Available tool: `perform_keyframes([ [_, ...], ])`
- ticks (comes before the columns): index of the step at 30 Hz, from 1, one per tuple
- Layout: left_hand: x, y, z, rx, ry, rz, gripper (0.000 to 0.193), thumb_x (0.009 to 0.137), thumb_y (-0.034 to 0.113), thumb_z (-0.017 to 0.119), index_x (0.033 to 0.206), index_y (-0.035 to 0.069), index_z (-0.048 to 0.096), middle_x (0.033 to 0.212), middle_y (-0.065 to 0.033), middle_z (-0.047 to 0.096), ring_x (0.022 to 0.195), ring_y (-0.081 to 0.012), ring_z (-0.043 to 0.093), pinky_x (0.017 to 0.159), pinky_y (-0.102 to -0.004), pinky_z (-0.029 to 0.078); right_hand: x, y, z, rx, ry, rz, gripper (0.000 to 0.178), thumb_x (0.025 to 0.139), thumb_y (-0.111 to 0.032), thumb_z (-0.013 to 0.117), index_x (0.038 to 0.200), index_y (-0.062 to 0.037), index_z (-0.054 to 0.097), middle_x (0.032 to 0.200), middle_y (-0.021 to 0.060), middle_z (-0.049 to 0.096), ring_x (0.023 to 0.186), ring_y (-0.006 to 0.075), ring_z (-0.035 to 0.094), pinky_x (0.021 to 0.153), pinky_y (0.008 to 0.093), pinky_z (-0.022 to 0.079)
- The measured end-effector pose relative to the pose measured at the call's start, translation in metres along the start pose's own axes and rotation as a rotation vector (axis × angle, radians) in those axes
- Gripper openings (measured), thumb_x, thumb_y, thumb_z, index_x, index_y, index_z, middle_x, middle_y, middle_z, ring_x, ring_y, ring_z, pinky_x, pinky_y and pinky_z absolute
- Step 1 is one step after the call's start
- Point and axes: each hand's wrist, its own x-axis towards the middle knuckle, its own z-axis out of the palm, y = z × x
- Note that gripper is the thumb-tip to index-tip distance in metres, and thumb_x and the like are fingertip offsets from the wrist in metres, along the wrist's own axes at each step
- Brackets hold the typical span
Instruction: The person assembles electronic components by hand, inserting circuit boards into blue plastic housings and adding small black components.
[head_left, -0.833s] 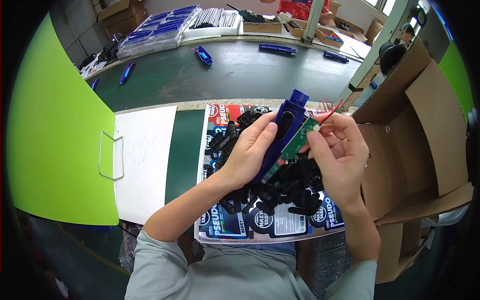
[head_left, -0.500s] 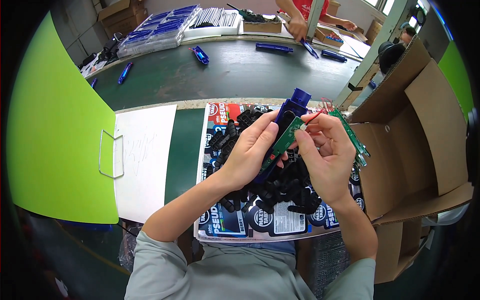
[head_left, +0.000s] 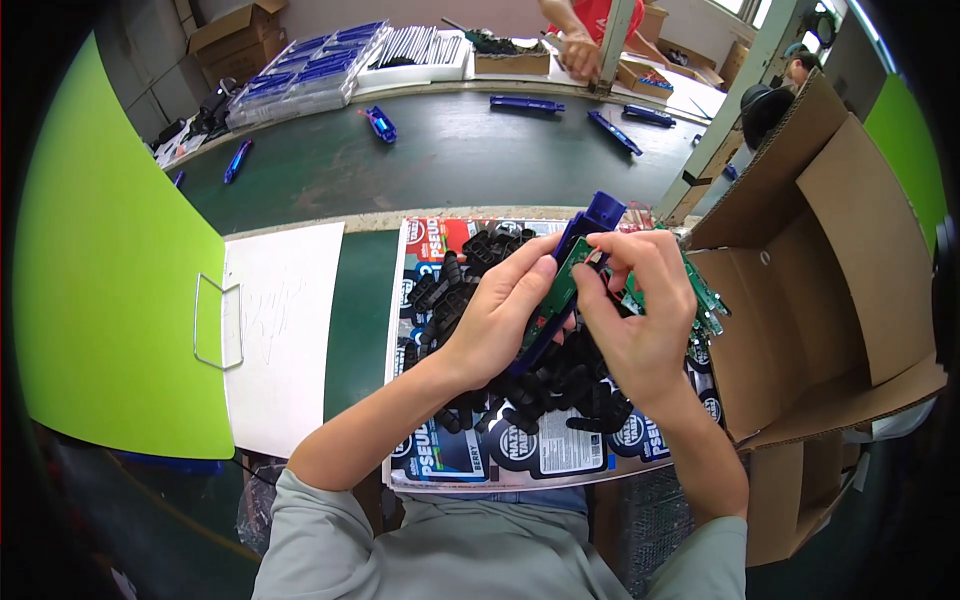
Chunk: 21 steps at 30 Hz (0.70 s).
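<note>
Left hand (head_left: 500,320) is cradling a blue housing (head_left: 585,235) from below, fingers curled shut around its body, thumb lying along the near side. It is holding the piece tilted, open end pointing to 1 o'clock, probably so the open face is turned up toward the eyes. A green board (head_left: 556,296) is lying in that face, at the picture's centre, just above the pile.

Right hand (head_left: 640,320) is coming over from 3 o'clock, thumb and forefinger pinching shut on the board's upper end, likely seating it in the housing. Its other fingers are folding back around a second green board (head_left: 705,297), which is sticking out toward 3 o'clock, probably kept there as a spare.

Both hands are working directly over a heap of black parts (head_left: 520,370), which is sitting on a printed sheet (head_left: 470,455); likely the sheet is serving as a catch mat.

Surface, left to right: a green panel (head_left: 95,300) is filling the 9 o'clock side; a white paper (head_left: 275,330) with a wire clip (head_left: 218,322) is lying beside it; then the sheet; then an open carton (head_left: 830,270) at 3 o'clock, more boards showing at its mouth.

Beyond, at 12 o'clock, a dark green bench (head_left: 440,160) is carrying loose blue pieces and trays of blue parts (head_left: 300,75). Another person's hand (head_left: 578,52) is working at the far edge.
</note>
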Motion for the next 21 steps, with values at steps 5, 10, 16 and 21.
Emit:
perform_keyframes([
  [5,0.001,0.0,0.01,0.005,0.002,0.046,0.046,0.111,0.023,0.046,0.153,0.003,0.044,0.101,-0.004,0.064,0.081,-0.0083,0.062,0.07,-0.0256,0.054,-0.009,0.014,0.011,-0.109,0.154,0.008,0.049,0.077,0.0,0.081,0.121,-0.0033,0.061,0.097,0.0079,0.054,0.077,0.0182,0.054,0.066,0.031,0.048],
  [10,-0.002,-0.008,0.009,0.119,0.018,0.061,0.046,0.107,0.009,0.05,0.152,0.002,0.043,0.104,-0.0042,0.064,0.083,-0.0083,0.063,0.07,-0.0253,0.055,-0.009,0.01,0.015,0.164,0.119,0.304,0.051,0.081,-0.002,0.081,0.126,-0.0013,0.057,0.097,0.0064,0.06,0.077,0.0127,0.058,0.066,0.0294,0.049],
  [16,-0.002,-0.014,0.011,0.267,0.076,0.07,0.046,0.106,0.004,0.049,0.152,0.002,0.043,0.1,-0.0054,0.065,0.078,-0.0089,0.063,0.066,-0.0259,0.055,-0.009,0.021,0.014,0.251,0.0,0.448,0.036,0.085,-0.006,0.078,0.117,0.0038,0.065,0.088,0.007,0.072,0.071,0.0089,0.065,0.059,0.026,0.049],
  [21,0.001,-0.018,0.004,0.285,0.101,0.057,0.046,0.106,0.004,0.049,0.152,0.002,0.044,0.098,-0.0045,0.064,0.076,-0.0087,0.063,0.065,-0.0259,0.054,-0.012,0.031,0.024,0.317,-0.013,0.505,0.04,0.086,-0.007,0.079,0.12,0.0044,0.064,0.089,0.0061,0.071,0.072,0.0077,0.063,0.06,0.0251,0.048],
])
